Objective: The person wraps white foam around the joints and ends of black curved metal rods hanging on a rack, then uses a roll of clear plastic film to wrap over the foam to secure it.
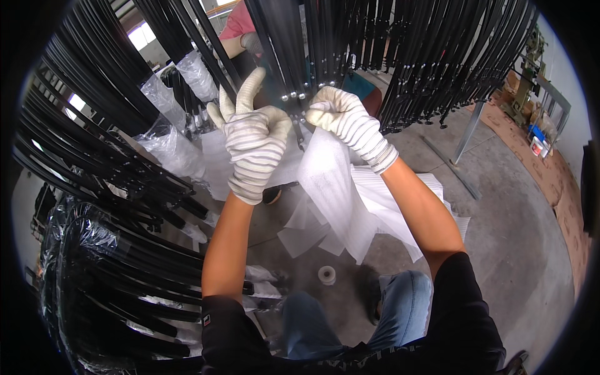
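Grey concrete floor (506,231) under us, and closest in, at lower left, clear plastic wrap (94,237) encloses a thick bundle of black tubes (156,262). Just ahead of the knees, a small white roll (327,275) sits on the concrete. Up to the hands now: loose white sheets (406,206) fan out under the right forearm, and one white foam sheet (328,159) hangs from the gloved right hand (319,115), its fingers closed on the top edge. Over on the left hand (269,119), thumb and forefinger curl together while the other fingers point up; I can't tell whether they pinch anything. Beyond it to the left, clear plastic sleeves (172,147) cover the ends of more tubes. Dark upright rods (278,37) stand straight ahead, partly blocking a co-worker's pink sleeve (237,22). Right of those, a dense row of black rods (450,50) hangs above a metal leg (469,134), and farther out a white tub (536,147) stands by the wall.
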Available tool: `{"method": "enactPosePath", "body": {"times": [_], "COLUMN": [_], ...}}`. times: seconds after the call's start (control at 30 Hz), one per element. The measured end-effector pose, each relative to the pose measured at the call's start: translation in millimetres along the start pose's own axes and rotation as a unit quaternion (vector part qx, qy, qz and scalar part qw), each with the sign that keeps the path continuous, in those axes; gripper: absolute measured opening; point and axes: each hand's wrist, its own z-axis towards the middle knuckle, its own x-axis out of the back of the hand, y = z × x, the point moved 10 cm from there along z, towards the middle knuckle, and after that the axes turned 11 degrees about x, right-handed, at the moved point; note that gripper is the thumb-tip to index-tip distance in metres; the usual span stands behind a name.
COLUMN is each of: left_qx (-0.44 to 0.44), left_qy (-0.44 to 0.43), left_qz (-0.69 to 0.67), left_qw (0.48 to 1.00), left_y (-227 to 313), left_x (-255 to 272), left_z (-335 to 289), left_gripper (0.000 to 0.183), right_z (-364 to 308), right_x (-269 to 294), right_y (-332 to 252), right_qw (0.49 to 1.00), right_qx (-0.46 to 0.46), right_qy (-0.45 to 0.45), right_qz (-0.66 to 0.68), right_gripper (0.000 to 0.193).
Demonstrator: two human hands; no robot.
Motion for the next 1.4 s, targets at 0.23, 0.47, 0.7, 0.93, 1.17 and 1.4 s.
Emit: {"method": "enactPosePath", "body": {"times": [0.23, 0.47, 0.7, 0.93, 1.17, 1.4], "left_qx": [-0.005, 0.217, 0.271, 0.233, 0.265, 0.272], "left_qy": [0.052, -0.031, 0.065, 0.038, 0.067, 0.067], "left_qz": [0.058, -0.217, -0.139, -0.045, -0.126, -0.215], "left_qw": [0.997, 0.951, 0.950, 0.971, 0.954, 0.935], "left_y": [7, -10, -46, -42, -54, -62], "left_x": [11, -5, -25, -21, -30, -29], "left_z": [-6, -73, -61, -42, -54, -59], "left_gripper": [0.006, 0.032, 0.025, 0.023, 0.025, 0.022], "right_z": [3, -2, 2, 7, 4, -2], "right_x": [2, -5, -25, -21, -3, 9], "right_y": [5, 5, 4, 2, 5, -5], "right_qw": [0.999, 0.999, 0.998, 0.999, 0.986, 0.973], "right_qx": [0.028, 0.025, 0.000, -0.015, 0.062, 0.091], "right_qy": [0.000, 0.014, -0.035, 0.008, 0.122, 0.190], "right_qz": [0.029, 0.031, 0.049, -0.030, -0.090, -0.089], "right_gripper": [0.012, 0.009, 0.014, 0.012, 0.008, 0.006]}}
